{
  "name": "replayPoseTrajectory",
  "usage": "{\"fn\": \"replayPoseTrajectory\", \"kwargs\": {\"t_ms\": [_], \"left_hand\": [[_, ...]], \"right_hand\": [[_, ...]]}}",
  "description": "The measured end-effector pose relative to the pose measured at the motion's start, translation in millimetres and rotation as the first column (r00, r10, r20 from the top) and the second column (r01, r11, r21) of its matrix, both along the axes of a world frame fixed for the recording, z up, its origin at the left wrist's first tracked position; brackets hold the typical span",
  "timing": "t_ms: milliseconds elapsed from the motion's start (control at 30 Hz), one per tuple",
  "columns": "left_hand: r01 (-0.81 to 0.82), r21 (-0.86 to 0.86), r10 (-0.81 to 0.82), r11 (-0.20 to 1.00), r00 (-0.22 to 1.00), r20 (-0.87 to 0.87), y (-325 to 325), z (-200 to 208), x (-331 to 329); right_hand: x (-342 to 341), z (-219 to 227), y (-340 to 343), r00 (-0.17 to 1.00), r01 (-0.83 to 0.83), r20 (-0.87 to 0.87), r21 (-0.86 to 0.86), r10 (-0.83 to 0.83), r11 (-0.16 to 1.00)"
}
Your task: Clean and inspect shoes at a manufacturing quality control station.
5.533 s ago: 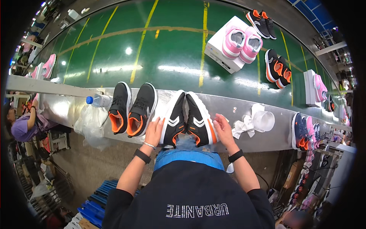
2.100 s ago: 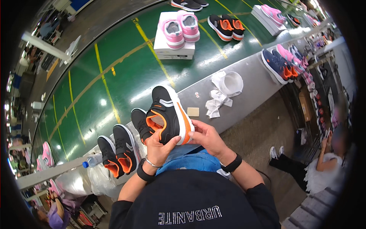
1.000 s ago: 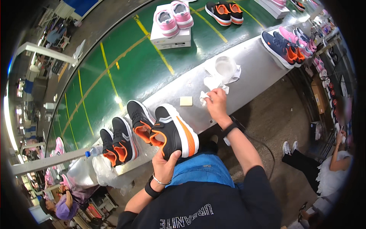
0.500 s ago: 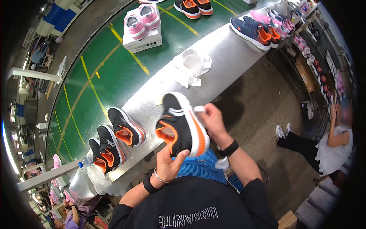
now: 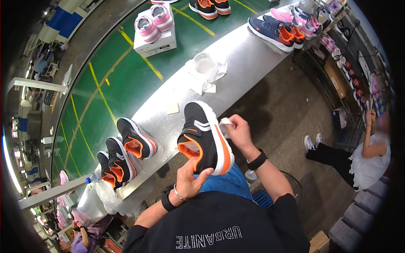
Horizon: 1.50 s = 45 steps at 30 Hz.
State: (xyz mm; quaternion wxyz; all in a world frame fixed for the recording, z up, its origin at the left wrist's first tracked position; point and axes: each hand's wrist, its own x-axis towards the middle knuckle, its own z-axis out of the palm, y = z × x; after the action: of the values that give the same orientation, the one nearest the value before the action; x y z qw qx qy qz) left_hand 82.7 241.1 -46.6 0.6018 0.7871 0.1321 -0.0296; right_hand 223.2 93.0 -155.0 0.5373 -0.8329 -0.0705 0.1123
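A black sneaker (image 5: pixel 206 145) with orange lining and a white and orange sole is held up in front of me, toe pointing away. My left hand (image 5: pixel 190 180) grips it by the heel, thumb along the outer side. Pinched in my right hand (image 5: pixel 239 134) is a white cloth (image 5: pixel 226 125), close beside the sole's right edge; whether it touches the sole I cannot tell. Similar black and orange sneakers (image 5: pixel 121 162) stand at the left on the metal ledge, one of them (image 5: pixel 137 140) nearest my left hand.
The metal ledge (image 5: pixel 242 55) runs beside a green conveyor (image 5: pixel 99 120). It carries a white bowl-like container (image 5: pixel 205 65) on crumpled white material, a pale yellow pad (image 5: pixel 172 108) and navy sneakers (image 5: pixel 274 33). Pink shoes (image 5: pixel 147 28) sit on a white box (image 5: pixel 157 45). A co-worker (image 5: pixel 371 160) is at the right.
The sneaker has shifted slightly right and turned a little more upright. My right hand with the cloth has moved slightly right, and the view has shifted a little.
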Motion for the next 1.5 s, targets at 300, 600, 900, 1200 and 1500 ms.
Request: {"fn": "replayPoseTrajectory", "kwargs": {"t_ms": [300,600,900,1200,1500], "left_hand": [[-0.205,0.001,0.204,0.979,0.976,0.08,7.7,-17.1,10.7],[-0.363,-0.031,0.364,0.931,0.929,0.072,16.9,-15.8,23.6],[-0.456,-0.127,0.473,0.881,0.845,0.248,47.3,-3.3,53.7],[-0.525,-0.139,0.543,0.84,0.811,0.219,43.7,-23.9,50.6],[-0.57,0.161,0.544,0.806,0.819,0.182,37.4,-21.8,43.7]], "right_hand": [[-0.1,75.2,0.9,0.994,-0.088,0.084,0.286,0.066,0.954],[-25.8,82.7,28.5,0.854,-0.498,0.293,0.227,0.429,0.837],[-6.9,72.4,-2.3,0.934,-0.178,-0.234,0.357,0.272,0.917],[4.5,75.8,36.2,0.883,0.06,-0.376,0.685,0.281,0.726],[2.9,70.2,57.2,0.752,-0.614,0.334,0.04,0.569,0.788]]}}
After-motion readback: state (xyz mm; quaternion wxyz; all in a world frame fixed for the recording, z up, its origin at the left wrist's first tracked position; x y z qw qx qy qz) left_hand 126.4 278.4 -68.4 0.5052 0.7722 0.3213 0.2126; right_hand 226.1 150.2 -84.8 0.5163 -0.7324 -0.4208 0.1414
